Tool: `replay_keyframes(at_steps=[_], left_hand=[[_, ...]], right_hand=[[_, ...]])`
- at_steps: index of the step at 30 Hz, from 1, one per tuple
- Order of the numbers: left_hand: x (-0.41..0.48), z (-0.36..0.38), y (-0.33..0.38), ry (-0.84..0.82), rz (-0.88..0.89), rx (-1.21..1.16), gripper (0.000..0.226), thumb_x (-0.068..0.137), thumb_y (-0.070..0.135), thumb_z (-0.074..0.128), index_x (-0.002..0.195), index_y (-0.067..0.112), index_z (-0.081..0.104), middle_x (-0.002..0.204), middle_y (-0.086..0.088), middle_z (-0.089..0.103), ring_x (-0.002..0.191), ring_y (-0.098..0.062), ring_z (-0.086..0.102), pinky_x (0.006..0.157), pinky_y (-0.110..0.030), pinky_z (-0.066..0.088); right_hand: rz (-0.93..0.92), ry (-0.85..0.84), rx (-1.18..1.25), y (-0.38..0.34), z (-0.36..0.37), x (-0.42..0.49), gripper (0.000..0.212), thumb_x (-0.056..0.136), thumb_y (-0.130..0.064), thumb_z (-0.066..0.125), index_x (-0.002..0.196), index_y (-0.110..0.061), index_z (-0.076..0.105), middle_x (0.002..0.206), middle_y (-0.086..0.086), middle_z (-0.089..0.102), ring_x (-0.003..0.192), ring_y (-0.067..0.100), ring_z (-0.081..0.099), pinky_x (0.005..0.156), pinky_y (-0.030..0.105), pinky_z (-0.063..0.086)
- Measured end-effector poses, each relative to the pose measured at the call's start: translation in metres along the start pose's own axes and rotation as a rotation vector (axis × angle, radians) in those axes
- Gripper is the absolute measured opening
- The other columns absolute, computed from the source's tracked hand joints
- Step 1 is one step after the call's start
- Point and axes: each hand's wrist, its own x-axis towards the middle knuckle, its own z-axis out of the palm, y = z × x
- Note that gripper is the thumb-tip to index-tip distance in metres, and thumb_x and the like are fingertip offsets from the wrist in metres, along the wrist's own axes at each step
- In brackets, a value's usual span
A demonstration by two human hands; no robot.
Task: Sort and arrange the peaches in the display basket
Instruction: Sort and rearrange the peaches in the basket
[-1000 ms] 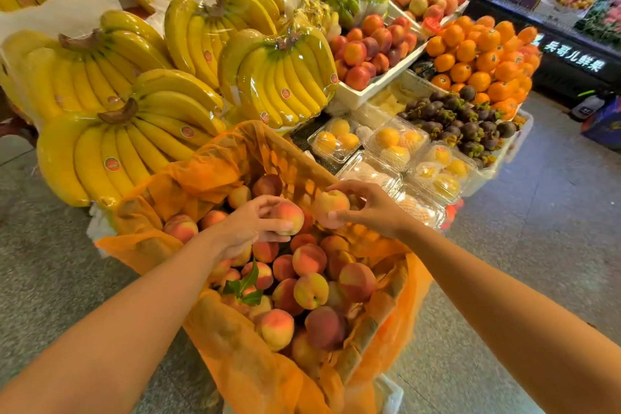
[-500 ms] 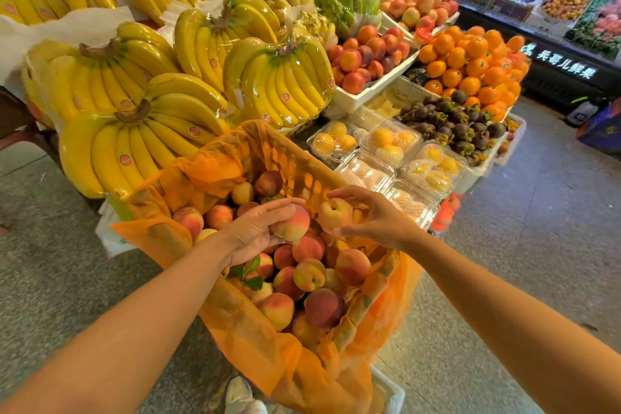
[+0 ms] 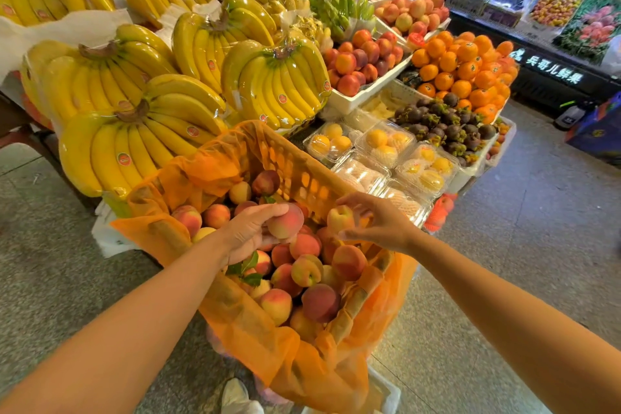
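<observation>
Two hands work above the basket [image 3: 304, 178]. The left hand [image 3: 247, 233] has its fingers curled round a round, fuzzy pink peach [image 3: 287, 220]. The right hand [image 3: 378, 225] pinches a paler peach [image 3: 339, 217] by the lattice wall. Other peaches [image 3: 317, 301] lie heaped inside, on orange mesh [image 3: 255, 323]. Glossy bananas [image 3: 134, 141] sit just beside the basket.

The gray floor [image 3: 504, 262] runs beside the fruit. Big bunches of bananas [image 3: 275, 84] lie on white paper [image 3: 84, 27]. Next to them a white tray [image 3: 363, 99] holds red round fruit. Past it sit a heap of oranges [image 3: 463, 67], a pile of dark purple fruit [image 3: 443, 124] and clear boxes [image 3: 386, 141] of yellow fruit. In front, an orange basket [image 3: 302, 165] lined with net is full of peaches [image 3: 319, 302].
</observation>
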Motion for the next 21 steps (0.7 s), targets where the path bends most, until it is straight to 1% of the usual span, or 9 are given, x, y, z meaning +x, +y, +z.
replay_keyframes(at_steps=[1, 3, 6, 8, 10, 13, 14, 18, 21], left_hand=[[-0.002, -0.001, 0.000, 0.013, -0.009, 0.044, 0.027, 0.090, 0.024, 0.061, 0.112, 0.008, 0.062, 0.117, -0.019, 0.063, 0.100, -0.032, 0.065, 0.081, -0.038, 0.059], [-0.006, -0.007, 0.000, 0.008, -0.041, 0.178, 0.032, 0.087, 0.029, 0.063, 0.112, 0.010, 0.062, 0.112, -0.018, 0.066, 0.093, -0.028, 0.068, 0.079, -0.037, 0.059], [-0.013, -0.018, -0.001, -0.057, -0.121, 0.370, 0.046, 0.075, 0.040, 0.073, 0.114, 0.015, 0.066, 0.109, -0.008, 0.072, 0.098, -0.023, 0.069, 0.085, -0.034, 0.056], [-0.017, -0.023, -0.004, -0.080, -0.155, 0.435, 0.047, 0.074, 0.040, 0.074, 0.114, 0.017, 0.067, 0.110, -0.005, 0.072, 0.103, -0.021, 0.068, 0.090, -0.035, 0.054], [-0.019, -0.027, -0.007, -0.077, -0.169, 0.453, 0.043, 0.079, 0.038, 0.074, 0.115, 0.016, 0.067, 0.112, -0.006, 0.071, 0.107, -0.023, 0.066, 0.096, -0.039, 0.051], [-0.021, -0.029, -0.008, -0.067, -0.154, 0.458, 0.050, 0.075, 0.043, 0.078, 0.115, 0.016, 0.067, 0.113, -0.008, 0.071, 0.110, -0.025, 0.064, 0.097, -0.042, 0.049], [-0.021, -0.029, -0.008, -0.065, -0.146, 0.458, 0.047, 0.077, 0.041, 0.076, 0.116, 0.015, 0.067, 0.113, -0.008, 0.070, 0.110, -0.026, 0.064, 0.097, -0.042, 0.049], [-0.020, -0.027, -0.007, -0.067, -0.128, 0.441, 0.038, 0.085, 0.032, 0.070, 0.117, 0.012, 0.066, 0.116, -0.011, 0.069, 0.110, -0.027, 0.064, 0.097, -0.043, 0.050], [-0.020, -0.023, -0.005, -0.084, -0.111, 0.432, 0.036, 0.085, 0.030, 0.070, 0.116, 0.012, 0.066, 0.115, -0.010, 0.069, 0.108, -0.024, 0.065, 0.092, -0.037, 0.054]], right_hand=[[-0.002, -0.018, -0.034, -0.001, 0.002, 0.000, 0.049, 0.075, -0.032, 0.082, 0.119, -0.032, 0.061, 0.097, -0.028, 0.059, 0.096, 0.003, 0.059, 0.086, 0.029, 0.049], [0.012, -0.096, -0.073, -0.002, 0.004, 0.002, 0.050, 0.075, -0.033, 0.082, 0.120, -0.031, 0.061, 0.103, -0.020, 0.059, 0.100, 0.005, 0.057, 0.088, 0.031, 0.050], [0.061, -0.316, -0.074, -0.009, 0.013, 0.006, 0.053, 0.076, -0.032, 0.081, 0.125, -0.030, 0.060, 0.119, -0.008, 0.059, 0.109, 0.006, 0.055, 0.090, 0.025, 0.047], [0.067, -0.427, -0.129, -0.014, 0.021, 0.009, 0.055, 0.077, -0.032, 0.080, 0.127, -0.028, 0.058, 0.123, -0.005, 0.059, 0.112, 0.009, 0.055, 0.094, 0.027, 0.046], [0.057, -0.507, -0.236, -0.016, 0.026, 0.012, 0.058, 0.074, -0.036, 0.082, 0.126, -0.026, 0.058, 0.122, -0.005, 0.059, 0.112, 0.013, 0.055, 0.094, 0.032, 0.047], [0.043, -0.587, -0.375, -0.018, 0.026, 0.011, 0.057, 0.070, -0.033, 0.084, 0.122, -0.026, 0.060, 0.118, -0.005, 0.058, 0.106, 0.014, 0.054, 0.085, 0.029, 0.046], [0.050, -0.608, -0.401, -0.018, 0.026, 0.010, 0.057, 0.071, -0.031, 0.084, 0.122, -0.027, 0.059, 0.120, -0.004, 0.058, 0.107, 0.014, 0.054, 0.084, 0.029, 0.045], [0.063, -0.666, -0.492, -0.023, 0.025, 0.009, 0.059, 0.073, -0.034, 0.082, 0.126, -0.029, 0.056, 0.123, -0.004, 0.054, 0.114, 0.017, 0.050, 0.088, 0.030, 0.043], [0.102, -0.697, -0.496, -0.028, 0.018, 0.009, 0.059, 0.073, -0.040, 0.081, 0.124, -0.028, 0.054, 0.119, -0.006, 0.053, 0.110, 0.019, 0.052, 0.087, 0.034, 0.047]])
